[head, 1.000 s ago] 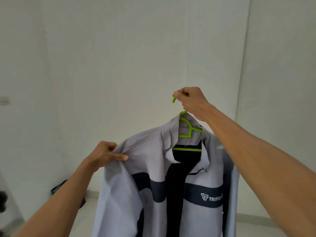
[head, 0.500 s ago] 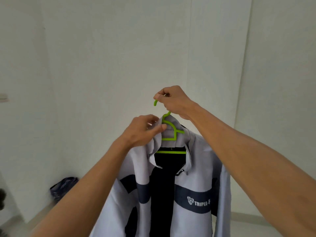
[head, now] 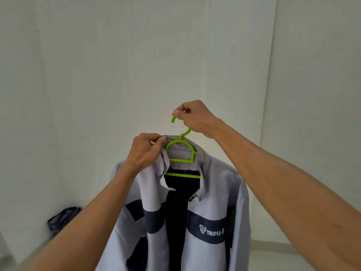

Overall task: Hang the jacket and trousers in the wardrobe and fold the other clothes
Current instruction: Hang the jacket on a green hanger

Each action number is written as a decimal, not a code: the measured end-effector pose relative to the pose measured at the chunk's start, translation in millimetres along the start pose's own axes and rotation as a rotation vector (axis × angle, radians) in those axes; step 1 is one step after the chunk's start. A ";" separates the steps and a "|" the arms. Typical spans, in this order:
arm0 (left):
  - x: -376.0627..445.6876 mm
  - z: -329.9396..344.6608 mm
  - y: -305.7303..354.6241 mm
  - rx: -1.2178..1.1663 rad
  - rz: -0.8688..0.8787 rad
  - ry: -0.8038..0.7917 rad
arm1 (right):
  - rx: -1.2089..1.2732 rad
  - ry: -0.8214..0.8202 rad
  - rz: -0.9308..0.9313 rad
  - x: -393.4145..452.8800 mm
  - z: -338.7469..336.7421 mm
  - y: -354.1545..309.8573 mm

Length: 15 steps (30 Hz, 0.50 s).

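Right hand (head: 195, 118) grips hook of green hanger (head: 181, 151), holding it up before white wall (head: 117, 65). Grey jacket (head: 214, 192) hangs on hanger; left hand (head: 145, 151) pinches its collar (head: 164, 163).

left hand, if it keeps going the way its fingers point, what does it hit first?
Left hand grips the jacket collar, fingers pointing right. First contact is probably the green hanger neck just beyond; depth is unclear.

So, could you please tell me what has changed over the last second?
The left hand let go of the jacket shoulder and moved up to pinch the collar. The right hand still holds the green hanger by its hook.
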<state>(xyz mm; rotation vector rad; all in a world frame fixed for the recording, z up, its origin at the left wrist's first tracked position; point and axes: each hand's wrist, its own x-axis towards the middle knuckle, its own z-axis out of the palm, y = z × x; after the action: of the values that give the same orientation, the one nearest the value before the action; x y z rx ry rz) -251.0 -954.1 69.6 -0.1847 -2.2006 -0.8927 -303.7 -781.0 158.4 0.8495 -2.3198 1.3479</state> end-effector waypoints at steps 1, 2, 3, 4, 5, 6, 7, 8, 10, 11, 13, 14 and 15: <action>1.2 0.0 3.6 -0.009 -0.012 -0.014 | 0.006 -0.019 0.001 -0.4 1.7 -1.6; 3.5 0.1 9.6 -0.044 -0.021 -0.036 | 0.020 -0.043 0.003 -1.0 3.3 -3.5; 6.7 -0.5 16.7 -0.093 -0.028 -0.055 | 0.037 -0.072 0.005 -1.8 5.1 -5.6; 11.4 -1.0 23.8 -0.163 -0.035 -0.068 | 0.048 -0.101 0.008 -2.4 6.4 -7.6; 16.6 -1.8 29.2 -0.230 -0.041 -0.071 | 0.048 -0.123 0.007 -2.4 7.1 -9.2; 21.3 -3.1 33.3 -0.279 -0.044 -0.062 | 0.039 -0.134 0.001 -2.5 7.3 -10.2; 24.8 -5.1 36.5 -0.304 -0.041 -0.052 | 0.028 -0.130 -0.010 -2.8 6.9 -10.8; 28.0 -6.4 37.9 -0.311 -0.039 -0.056 | 0.019 -0.119 -0.022 -3.3 5.8 -10.4; 31.4 -7.3 36.3 -0.298 -0.042 -0.097 | -0.004 -0.110 -0.038 -4.8 4.7 -9.5; 32.2 -6.2 35.1 -0.296 -0.044 -0.117 | -0.008 -0.109 -0.047 -5.3 3.5 -8.6; 33.3 -5.1 32.6 -0.319 -0.051 -0.129 | -0.028 -0.074 -0.073 -5.8 -1.2 -7.1; 33.6 -4.1 32.4 -0.332 -0.052 -0.116 | -0.056 -0.047 -0.074 -6.9 -6.8 -5.4; 33.7 -3.6 32.7 -0.349 -0.057 -0.094 | -0.085 -0.040 -0.049 -7.1 -14.5 0.6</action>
<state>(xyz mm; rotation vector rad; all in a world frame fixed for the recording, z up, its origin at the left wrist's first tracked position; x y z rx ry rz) -260.5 -936.5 112.2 -0.3369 -2.1284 -1.3211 -298.8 -765.9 161.4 0.9087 -2.3525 1.2133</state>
